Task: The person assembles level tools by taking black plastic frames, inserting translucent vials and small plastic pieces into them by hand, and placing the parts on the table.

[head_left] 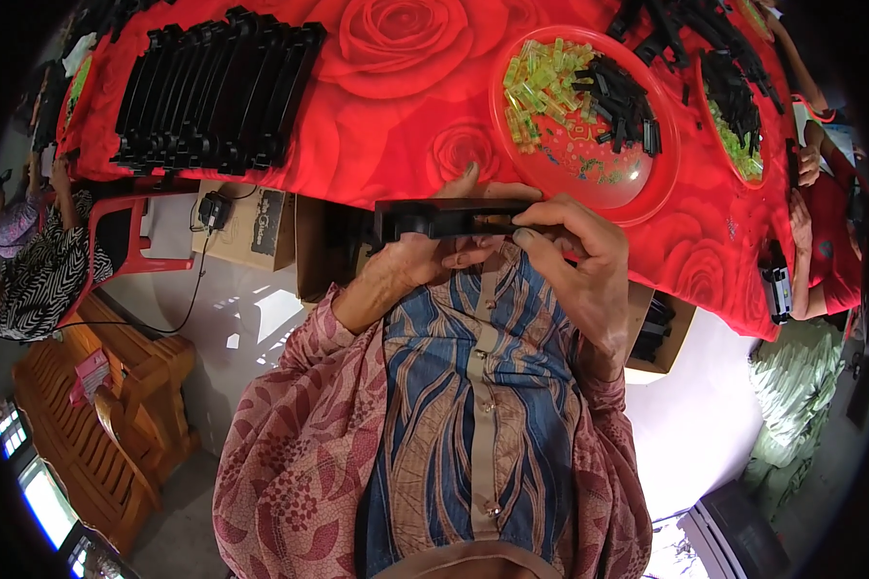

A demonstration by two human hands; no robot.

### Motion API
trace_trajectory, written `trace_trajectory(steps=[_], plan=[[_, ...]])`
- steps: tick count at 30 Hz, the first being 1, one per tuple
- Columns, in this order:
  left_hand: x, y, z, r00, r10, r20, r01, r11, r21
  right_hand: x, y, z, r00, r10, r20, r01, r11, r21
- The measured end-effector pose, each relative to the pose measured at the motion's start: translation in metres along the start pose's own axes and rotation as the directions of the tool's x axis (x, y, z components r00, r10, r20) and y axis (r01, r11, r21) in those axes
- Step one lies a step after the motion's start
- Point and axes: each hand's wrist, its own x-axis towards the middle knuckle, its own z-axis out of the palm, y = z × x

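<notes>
A long black plastic part (433, 220) lies crosswise in front of my chest, just off the table's near edge. My left hand (413, 259) holds it from below with the fingers wrapped around it. Closed at its right end, my right hand (584, 256) pinches there with thumb and forefinger. A small amber-brown spot shows in the slot beside those fingertips; I cannot make out what it is. Beyond my hands, a round red tray (661, 179) holds yellow-green translucent pieces (548, 82) and small black pieces (628, 106).
A row of long black parts (217, 96) stands at the left on the red rose-patterned tablecloth (386, 125). Another red tray (755, 169) lies at the right, near other people's hands (809, 164). Cardboard boxes (256, 232) sit under the table; a red chair (135, 246) stands left.
</notes>
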Motion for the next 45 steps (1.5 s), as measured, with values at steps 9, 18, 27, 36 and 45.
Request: trace_trajectory(steps=[9,18,27,36,45], plan=[[-0.004,-0.001,0.008,0.992,0.037,-0.120,-0.034,0.999,0.027,-0.001,-0.002,0.010,0.999,0.009,-0.054,-0.011,0.999,-0.044],[-0.027,0.015,0.027,0.997,0.020,-0.079,-0.002,0.975,0.222,0.002,-0.007,-0.002,0.994,-0.095,-0.054,0.083,0.977,-0.197],[-0.026,0.006,0.041,0.962,0.162,-0.218,-0.023,0.847,0.531,0.008,-0.001,-0.017,0.985,-0.169,-0.044,0.161,0.976,-0.147],[-0.025,0.000,0.035,0.937,0.155,-0.312,0.076,0.782,0.619,0.007,0.001,-0.016,0.963,0.260,-0.067,-0.242,0.949,0.202],[-0.027,-0.007,0.031,0.909,0.198,-0.367,0.043,0.831,0.555,0.005,0.010,-0.013,0.970,0.238,-0.047,-0.221,0.947,0.233]])
